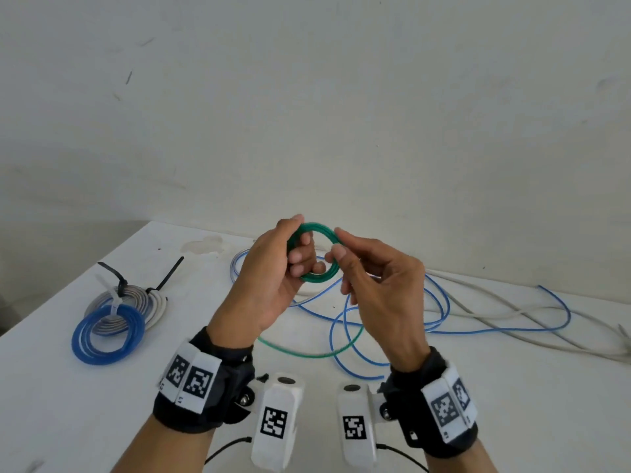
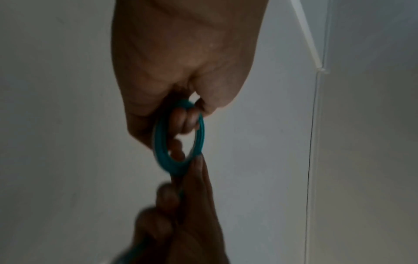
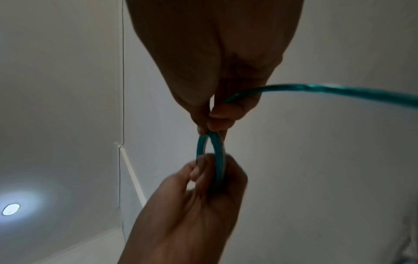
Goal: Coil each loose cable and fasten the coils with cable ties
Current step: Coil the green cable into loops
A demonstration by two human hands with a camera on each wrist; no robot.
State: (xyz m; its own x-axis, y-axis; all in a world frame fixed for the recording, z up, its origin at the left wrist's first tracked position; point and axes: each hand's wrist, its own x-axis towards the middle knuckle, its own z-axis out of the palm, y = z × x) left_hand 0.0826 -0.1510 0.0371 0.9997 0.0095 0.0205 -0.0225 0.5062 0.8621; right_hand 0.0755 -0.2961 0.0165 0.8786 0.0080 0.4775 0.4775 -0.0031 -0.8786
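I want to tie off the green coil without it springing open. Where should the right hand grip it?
Pinch the green cable coil across all its turns on its right rim, coming from the right, where the right hand already meets it. The left hand grips the left rim with fingers through the ring, and the loose tail leaves on the right.

A thin green see-through plastic cable [image 1: 316,233] looks smooth and shiny. The flat white surface [image 1: 61,387] looks matt, smooth and a little stained. Black cloth wrist bands [image 1: 205,404] are worn.

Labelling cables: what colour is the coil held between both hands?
Green coil, clearest in the head view; it looks teal in the wrist views.
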